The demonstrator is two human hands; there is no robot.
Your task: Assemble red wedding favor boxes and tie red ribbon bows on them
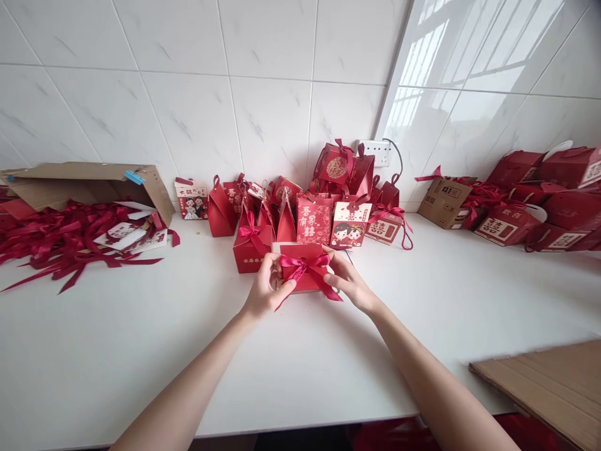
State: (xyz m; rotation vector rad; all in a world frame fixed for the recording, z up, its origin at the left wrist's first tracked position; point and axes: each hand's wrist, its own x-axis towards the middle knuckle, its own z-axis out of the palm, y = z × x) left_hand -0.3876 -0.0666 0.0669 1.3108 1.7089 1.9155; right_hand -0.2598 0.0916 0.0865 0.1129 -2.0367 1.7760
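Observation:
A small red gift box (300,257) tied with a dark red ribbon bow (305,268) stands on the white table (141,351) in the middle of the view. My left hand (265,289) curls around the box's left side, fingers pinching the ribbon. My right hand (346,280) holds the box's right side, fingers closed on the ribbon's other end. Right behind it stands a cluster of finished red gift boxes (314,216).
A tipped cardboard carton (84,181) spills red ribbons (61,241) at the far left. More red boxes (530,200) and a small brown box (444,200) lie at the right. Flat cardboard (549,382) overhangs the near right corner. A wall socket (378,152) sits behind.

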